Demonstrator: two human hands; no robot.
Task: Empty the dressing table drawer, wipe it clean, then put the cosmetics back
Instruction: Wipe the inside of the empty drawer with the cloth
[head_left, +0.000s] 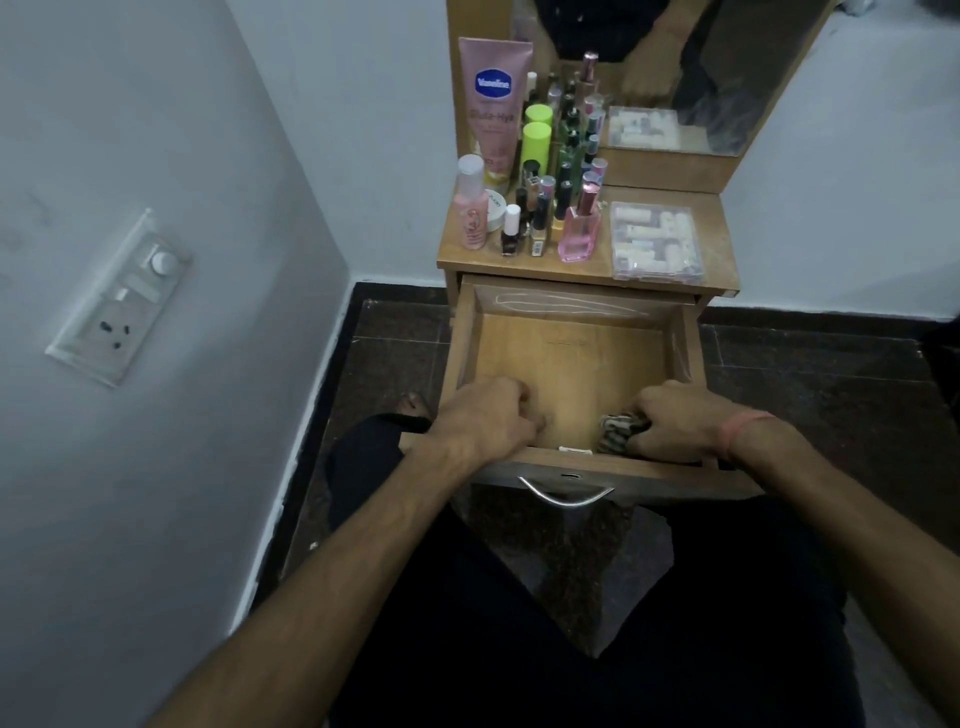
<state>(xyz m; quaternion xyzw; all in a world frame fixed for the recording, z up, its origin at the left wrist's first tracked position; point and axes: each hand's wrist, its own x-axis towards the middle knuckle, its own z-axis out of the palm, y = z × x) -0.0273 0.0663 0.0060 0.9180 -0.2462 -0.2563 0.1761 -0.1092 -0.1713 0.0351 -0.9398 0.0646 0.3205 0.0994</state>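
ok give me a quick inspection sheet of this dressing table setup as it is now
surface: dressing table top wooden, crowded with cosmetics
job's things: drawer pulled open, floor bare; striped cloth at its front right; pink tube, green bottle, pink perfume bottle, small bottles on top
clutter: clear plastic box of small pale items
hands: left hand curled inside the drawer front, contents not visible; right hand grips the cloth
cables: nothing seen
surroundings: mirror, wall switch panel, dark tiled floor
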